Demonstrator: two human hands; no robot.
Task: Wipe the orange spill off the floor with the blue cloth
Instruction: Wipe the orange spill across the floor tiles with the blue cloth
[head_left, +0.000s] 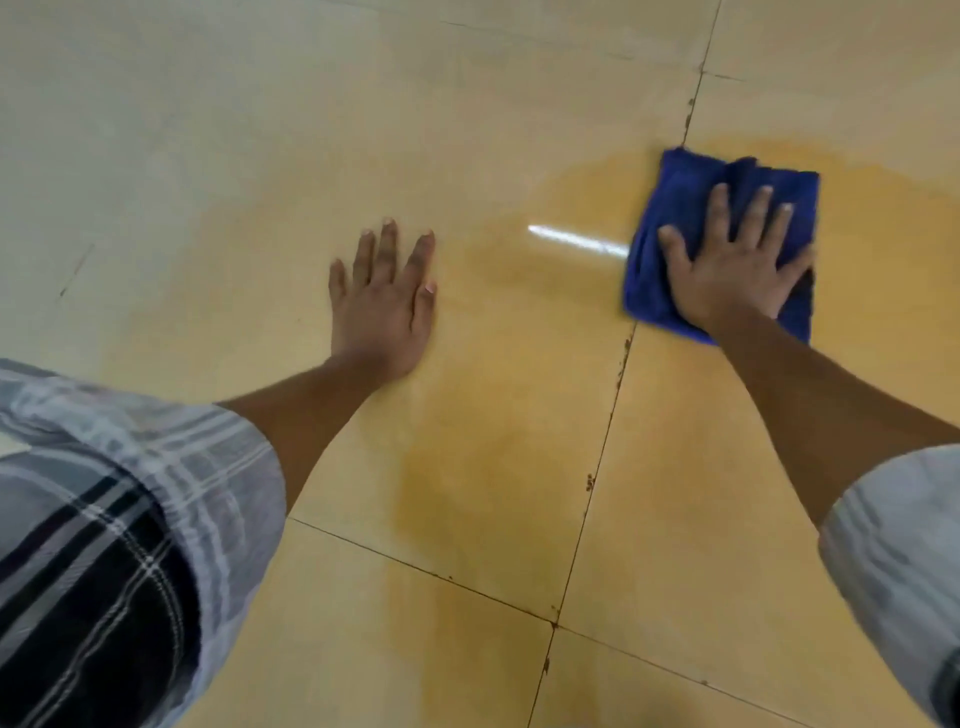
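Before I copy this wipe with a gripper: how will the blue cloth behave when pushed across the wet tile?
The blue cloth is bunched in soft folds, so it is probably floppy and may crumple unless pressed flat, as the right hand does with spread fingers. The orange spill shines on glossy tile, so it likely slides easily. Once soaked, it probably gets heavier.

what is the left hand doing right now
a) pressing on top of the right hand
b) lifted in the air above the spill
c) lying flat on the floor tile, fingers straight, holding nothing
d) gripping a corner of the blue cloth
c: the left hand lies palm down on the floor with straight fingers, well apart from the blue cloth, which the right hand presses onto the orange spill.
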